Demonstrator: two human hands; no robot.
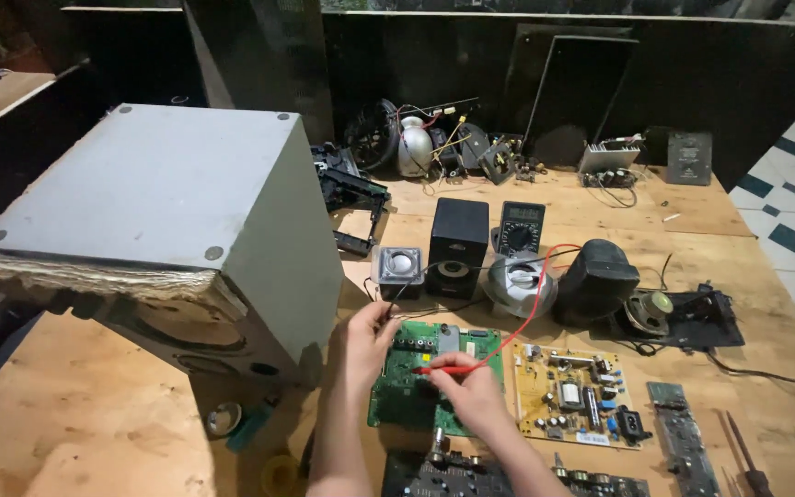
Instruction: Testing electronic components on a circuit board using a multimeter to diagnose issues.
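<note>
Our right hand (473, 391) grips a red probe (443, 370) on the green board (397, 387); our left hand (365, 342) pinches a black wire (401, 296).

Big grey speaker box (167, 230) blocks left side; small speakers (457, 241) crowd behind green board (416, 368); bare counter (94, 405) open at lower left.

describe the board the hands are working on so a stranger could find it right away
Right of the big grey speaker cabinet, on the plywood bench, lies the green circuit board. The left hand steadies it. The neighbouring board is yellow.
</note>
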